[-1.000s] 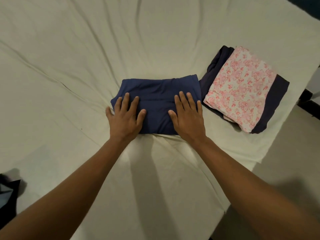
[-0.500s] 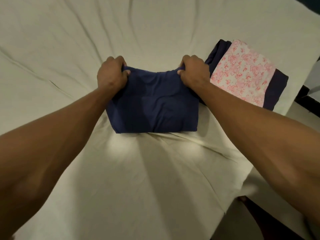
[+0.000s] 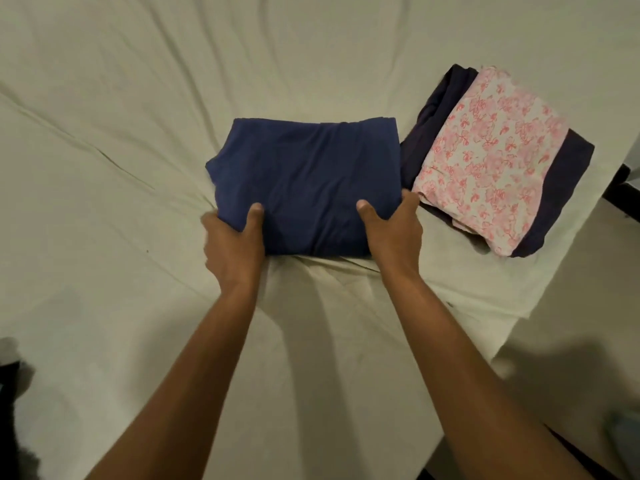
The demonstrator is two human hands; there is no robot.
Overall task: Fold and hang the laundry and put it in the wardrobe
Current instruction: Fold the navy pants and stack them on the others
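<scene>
A folded navy blue garment (image 3: 308,174) lies in the middle of the bed on the pale sheet (image 3: 138,98). My left hand (image 3: 232,247) grips its near left corner, thumb on top and fingers tucked under. At the near right corner my right hand (image 3: 393,233) holds the garment the same way. Just to the right sits a pile of folded clothes: a pink floral piece (image 3: 491,157) on top of a dark navy one (image 3: 557,192).
The bed's corner and edge (image 3: 512,306) run along the right, with floor (image 3: 571,358) beyond it. A dark object (image 3: 8,386) shows at the lower left edge. Wrinkled sheet stretches to the left and far side.
My hands let go of the garment's far edge and came back to its near corners, which they now grip. The garment looks folded smaller than a second ago.
</scene>
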